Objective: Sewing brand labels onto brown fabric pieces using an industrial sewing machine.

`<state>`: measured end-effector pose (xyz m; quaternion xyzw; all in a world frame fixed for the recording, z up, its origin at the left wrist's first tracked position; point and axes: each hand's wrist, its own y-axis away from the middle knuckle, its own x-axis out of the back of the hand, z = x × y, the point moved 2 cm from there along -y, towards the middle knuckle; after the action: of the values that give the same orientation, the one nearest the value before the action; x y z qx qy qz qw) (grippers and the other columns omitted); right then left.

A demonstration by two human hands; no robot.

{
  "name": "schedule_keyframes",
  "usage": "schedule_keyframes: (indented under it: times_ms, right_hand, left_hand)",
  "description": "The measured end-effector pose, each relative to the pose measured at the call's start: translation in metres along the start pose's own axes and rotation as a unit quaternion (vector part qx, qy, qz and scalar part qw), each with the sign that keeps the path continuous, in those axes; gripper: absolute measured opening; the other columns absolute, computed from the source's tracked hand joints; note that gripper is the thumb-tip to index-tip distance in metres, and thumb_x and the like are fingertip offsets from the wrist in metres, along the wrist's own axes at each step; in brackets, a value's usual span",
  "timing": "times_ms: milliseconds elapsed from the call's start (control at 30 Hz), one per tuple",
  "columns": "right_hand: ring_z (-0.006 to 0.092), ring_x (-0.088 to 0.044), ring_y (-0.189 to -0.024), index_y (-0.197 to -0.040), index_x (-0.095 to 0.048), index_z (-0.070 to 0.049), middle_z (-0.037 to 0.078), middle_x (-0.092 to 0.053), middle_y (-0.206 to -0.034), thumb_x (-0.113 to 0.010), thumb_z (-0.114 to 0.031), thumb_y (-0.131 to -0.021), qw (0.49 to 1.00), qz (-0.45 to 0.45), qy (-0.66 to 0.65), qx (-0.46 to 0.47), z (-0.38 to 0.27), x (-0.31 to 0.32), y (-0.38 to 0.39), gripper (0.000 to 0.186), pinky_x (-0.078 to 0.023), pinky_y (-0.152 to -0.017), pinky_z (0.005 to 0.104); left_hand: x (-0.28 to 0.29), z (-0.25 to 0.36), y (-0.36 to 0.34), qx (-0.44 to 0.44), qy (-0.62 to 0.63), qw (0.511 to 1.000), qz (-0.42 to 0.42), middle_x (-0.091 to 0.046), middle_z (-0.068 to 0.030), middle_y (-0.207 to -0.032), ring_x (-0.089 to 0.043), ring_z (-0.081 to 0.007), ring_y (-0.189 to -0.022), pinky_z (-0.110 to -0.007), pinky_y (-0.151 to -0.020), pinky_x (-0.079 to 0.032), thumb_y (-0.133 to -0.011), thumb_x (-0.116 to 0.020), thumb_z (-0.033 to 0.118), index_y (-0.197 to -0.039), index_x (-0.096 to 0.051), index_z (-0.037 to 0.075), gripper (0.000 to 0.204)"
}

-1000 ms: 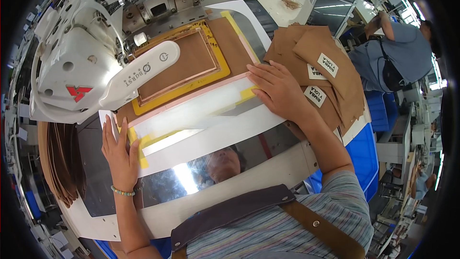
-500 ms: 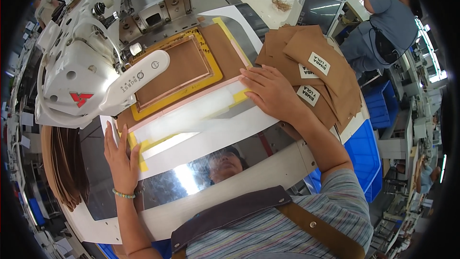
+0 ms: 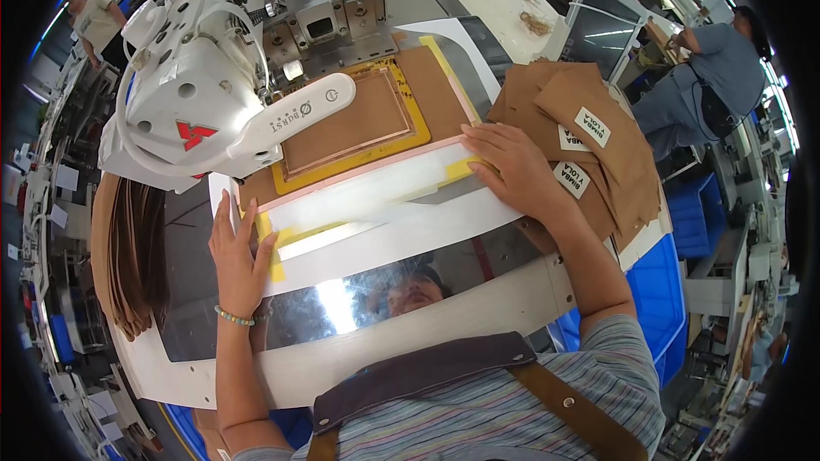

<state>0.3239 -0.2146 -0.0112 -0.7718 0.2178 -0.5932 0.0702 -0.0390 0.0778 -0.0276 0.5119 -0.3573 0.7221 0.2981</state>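
Note:
My left hand lies open at the left end of a taped white template, fingertips at the edge of a brown sheet. My right hand lies open at its right end, fingers spread over the pink and yellow taped edge. A yellow rectangular frame sits on the brown sheet. Over its left part reaches the white sewing machine head with a white handle, hiding what lies beneath.
Brown labelled pieces are piled at right, a brown stack at left. A steel plate runs along the front. Blue bins stand right, a screen behind. Co-workers are at upper right and upper left.
The whole view has shifted rightward and slightly up. Both my hands stay on the template edges. A co-worker at the upper left now shows more fully.

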Motion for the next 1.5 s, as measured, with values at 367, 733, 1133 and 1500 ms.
schedule_keyframes:
  times_ms: [367, 733, 1133, 1500]
  right_hand:
    - [0.0265, -0.039, -0.157, -0.152, -0.057, -0.005, 0.011, -0.047, -0.167, -0.06, -0.022, -0.108, 0.996, -0.054, 0.041, 0.049, -0.002, -0.007, -0.001, 0.047, -0.03, -0.129, 0.0488]
    - [0.0241, -0.036, -0.159, -0.155, -0.053, -0.006, 0.01, -0.046, -0.168, -0.054, -0.027, -0.111, 0.994, -0.097, 0.048, 0.027, 0.003, -0.015, 0.002, 0.048, -0.026, -0.132, 0.0479]
    - [0.0233, -0.036, -0.159, -0.151, -0.058, -0.008, 0.008, -0.047, -0.168, -0.055, -0.031, -0.111, 0.996, -0.067, 0.054, 0.035, 0.007, -0.027, 0.003, 0.046, -0.026, -0.131, 0.0497]
    - [0.0413, -0.063, -0.112, -0.117, -0.072, -0.001, 0.019, -0.069, -0.117, -0.069, -0.019, -0.101, 0.93, 0.235, 0.235, -0.155, 0.056, 0.12, 0.023, 0.024, -0.049, -0.1, 0.0501]
  left_hand:
    - [0.0, 0.002, -0.001, -0.004, 0.0, 1.0, 0.006, -0.03, -0.0207, -0.176, -0.032, -0.0401, -0.16, -0.052, -0.128, -0.024, -0.106, -0.061, 0.035, -0.158, -0.058, 0.014, 0.055]
    - [-0.001, 0.001, -0.001, -0.007, -0.009, 1.0, -0.003, -0.035, -0.0201, -0.174, -0.032, -0.0394, -0.16, -0.05, -0.128, -0.023, -0.104, -0.066, 0.03, -0.158, -0.057, 0.014, 0.056]
    - [-0.008, -0.009, -0.001, -0.026, -0.009, 1.0, -0.004, -0.036, -0.0174, -0.174, -0.031, -0.0362, -0.161, -0.052, -0.128, -0.023, -0.106, -0.062, 0.028, -0.16, -0.055, 0.014, 0.056]
    - [0.051, -0.009, 0.006, -0.024, 0.093, 0.993, 0.075, -0.067, -0.023, -0.142, -0.064, -0.0413, -0.129, -0.044, -0.11, -0.05, -0.104, -0.068, 0.018, -0.142, -0.066, 0.001, 0.042]
